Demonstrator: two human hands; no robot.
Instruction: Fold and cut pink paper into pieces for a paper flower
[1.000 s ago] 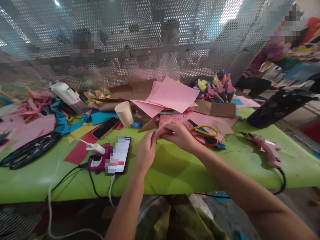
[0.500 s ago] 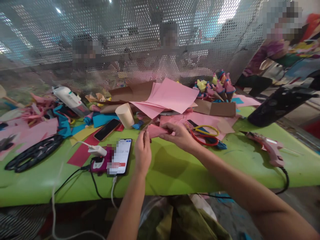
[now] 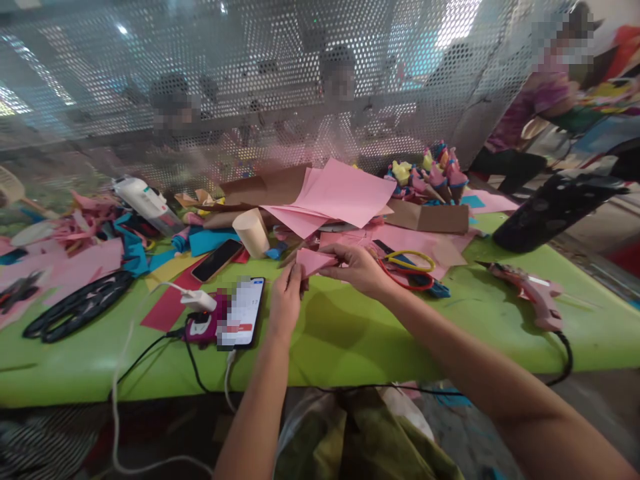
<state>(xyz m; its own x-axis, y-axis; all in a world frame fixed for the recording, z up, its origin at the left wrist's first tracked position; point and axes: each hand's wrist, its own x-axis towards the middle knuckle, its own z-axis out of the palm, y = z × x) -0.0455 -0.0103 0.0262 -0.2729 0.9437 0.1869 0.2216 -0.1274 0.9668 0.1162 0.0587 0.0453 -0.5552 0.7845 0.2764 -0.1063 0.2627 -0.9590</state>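
Both of my hands hold a small pink paper piece just above the green table. My left hand pinches its lower left corner with closed fingers. My right hand grips its right side, thumb on top. The paper is folded or curled into a pointed shape. Behind it lies a pile of pink sheets and brown card.
Scissors with red and yellow handles lie right of my right hand. A pink glue gun rests at the right. A phone on a charger, a second phone, a cream paper cone and paper scraps lie left. People sit behind a perforated screen.
The pink piece has been lifted off the table and turned between my hands. My left hand moved up to pinch its corner.
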